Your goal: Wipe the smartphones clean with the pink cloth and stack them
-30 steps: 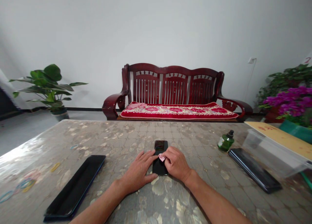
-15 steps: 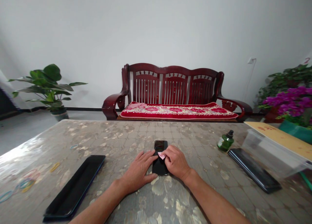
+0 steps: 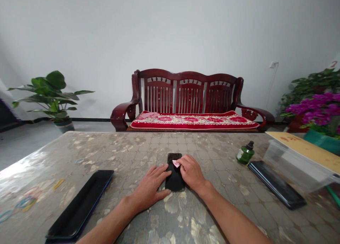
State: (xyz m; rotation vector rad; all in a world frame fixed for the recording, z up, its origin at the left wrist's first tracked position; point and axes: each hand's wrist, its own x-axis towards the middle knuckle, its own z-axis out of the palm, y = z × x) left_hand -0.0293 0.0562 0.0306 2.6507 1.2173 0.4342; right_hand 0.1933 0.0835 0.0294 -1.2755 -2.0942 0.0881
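Note:
A black smartphone lies on the patterned tablecloth in front of me, its glossy face up. My left hand rests with fingers spread, the fingertips and thumb against the phone's left edge. Pinched in the fingers of my right hand is a small pink cloth, pressed on the upper part of the screen. Part of the cloth is hidden under those fingers, and the hand covers the phone's right edge.
Stacked dark phones or tablets lie at left and at right. A green pump bottle stands beside a clear plastic box. Coloured rubber bands lie far left. Behind the table is a wooden bench.
My right hand has slid the pink cloth a little up the phone screen, away from me. My left hand stays in place at the phone's edge.

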